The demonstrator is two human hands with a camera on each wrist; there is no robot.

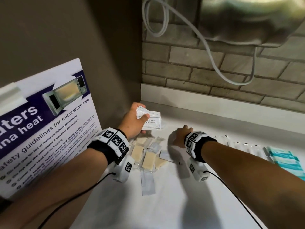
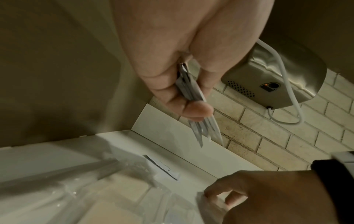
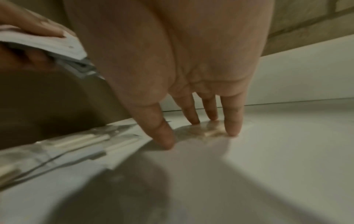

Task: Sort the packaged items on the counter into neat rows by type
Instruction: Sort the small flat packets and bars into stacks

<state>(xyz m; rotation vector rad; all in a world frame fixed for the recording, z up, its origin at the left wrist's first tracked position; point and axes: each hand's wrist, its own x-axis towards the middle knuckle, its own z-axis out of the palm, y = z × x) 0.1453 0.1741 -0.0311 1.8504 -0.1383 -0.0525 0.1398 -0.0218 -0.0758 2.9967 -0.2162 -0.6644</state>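
Observation:
My left hand (image 1: 142, 111) grips a small stack of white shampoo sachets (image 1: 151, 120) above the counter's back left corner; in the left wrist view the thumb (image 2: 197, 109) pinches the stack (image 2: 203, 131) edge-on. My right hand (image 1: 184, 129) reaches palm-down onto the white counter (image 1: 214, 187) just right of it. Its straight fingertips (image 3: 232, 131) rest on a clear flat packet (image 3: 210, 131). Below the left hand lies a cluster of cream soap bars in clear wrap (image 1: 148, 159), with grey sachets (image 1: 147, 184) beside it.
A microwave safety sign (image 1: 41, 121) leans on the left wall. A steel hand dryer (image 1: 247, 19) with a looping cable (image 1: 214, 55) hangs on the brick wall. A row of clear-wrapped items (image 1: 244, 146) and teal packets (image 1: 283, 159) lies at right. One white sachet (image 2: 164, 166) lies near the backsplash.

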